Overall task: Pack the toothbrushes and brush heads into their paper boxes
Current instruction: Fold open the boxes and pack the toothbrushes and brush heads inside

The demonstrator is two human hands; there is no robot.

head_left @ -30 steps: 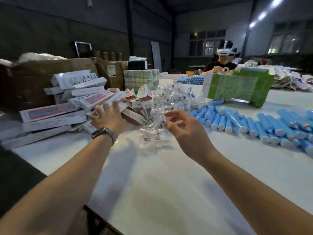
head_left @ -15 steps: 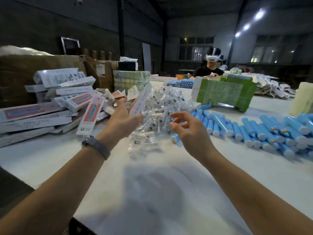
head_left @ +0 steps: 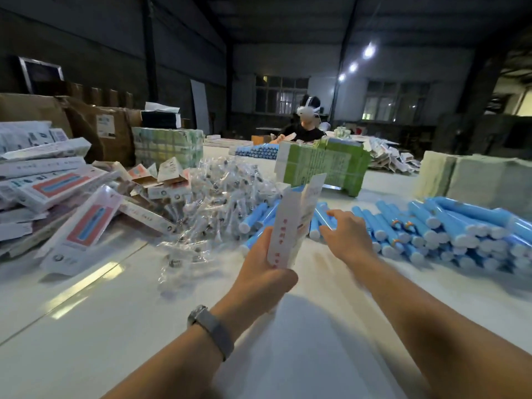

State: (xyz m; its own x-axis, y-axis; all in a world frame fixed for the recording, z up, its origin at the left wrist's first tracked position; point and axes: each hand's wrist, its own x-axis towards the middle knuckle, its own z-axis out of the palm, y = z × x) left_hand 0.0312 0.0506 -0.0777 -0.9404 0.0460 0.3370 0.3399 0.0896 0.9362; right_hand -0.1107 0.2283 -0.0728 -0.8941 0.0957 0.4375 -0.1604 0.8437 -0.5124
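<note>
My left hand (head_left: 260,272) grips a long white paper box (head_left: 290,226) with red print, held upright over the table with its top flap open. My right hand (head_left: 344,234) reaches over the near end of a row of blue toothbrush handles (head_left: 426,226), fingers spread and touching them; whether it grips one I cannot tell. A heap of brush heads in clear plastic bags (head_left: 216,203) lies just left of the box. More white and red paper boxes (head_left: 83,226) are piled at the left.
A green carton (head_left: 325,165) stands behind the handles. Brown cardboard cartons (head_left: 95,131) line the far left. A person with a headset (head_left: 305,125) sits across the white table (head_left: 115,326). A pale stack (head_left: 472,180) rests at the far right.
My left hand has carried the paper box from the left pile to the middle and turned it upright. My right hand has moved right, from the bagged brush heads to the blue handles.
</note>
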